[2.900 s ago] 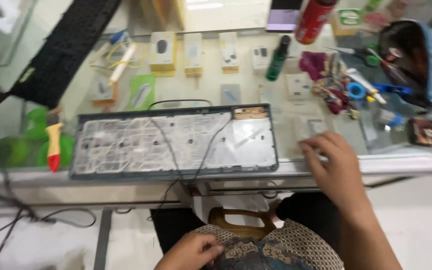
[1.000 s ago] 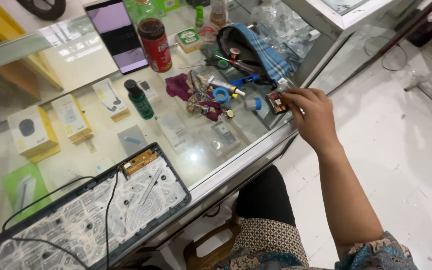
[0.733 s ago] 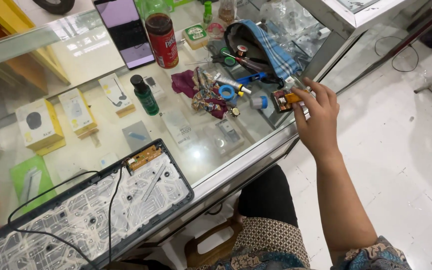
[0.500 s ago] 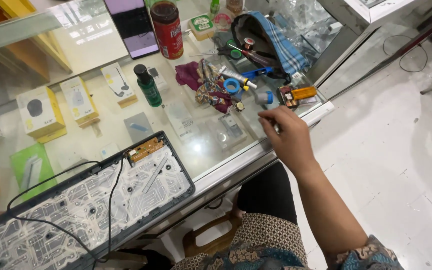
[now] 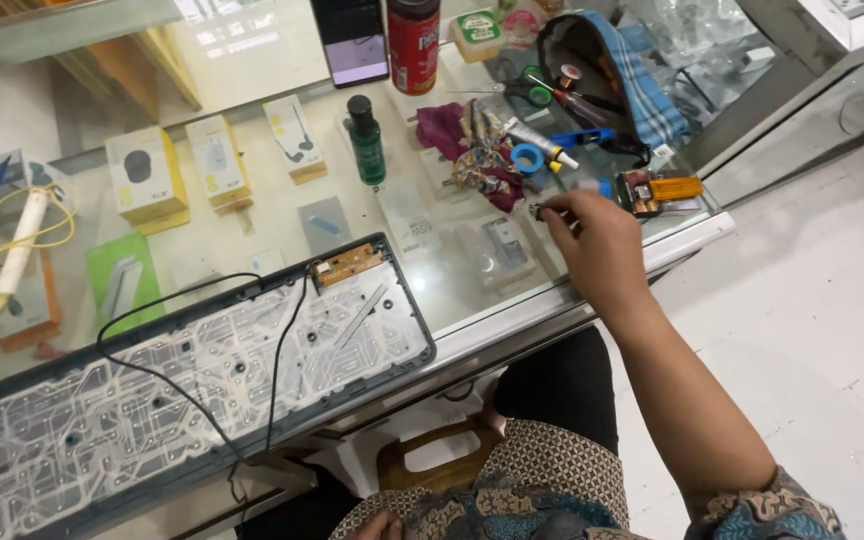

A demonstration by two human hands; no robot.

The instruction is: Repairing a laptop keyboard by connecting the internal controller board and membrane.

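Metal small part (image 5: 537, 210), too tiny to judge its pointing, sits pinched in the right hand's (image 5: 602, 250) closed fingers (image 5: 557, 212).

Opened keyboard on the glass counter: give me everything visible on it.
The opened keyboard lies flat on the glass counter, running off the frame's lower left. Its dark frame surrounds a clear membrane sheet with printed traces and dots. A small tan circuit board sits at its upper right corner. A black cable loops across it. Neither hand touches it.

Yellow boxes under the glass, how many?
2. One yellow box with a dark round picture sits at the left; a second yellow box lies just right of it. Others may be hidden.
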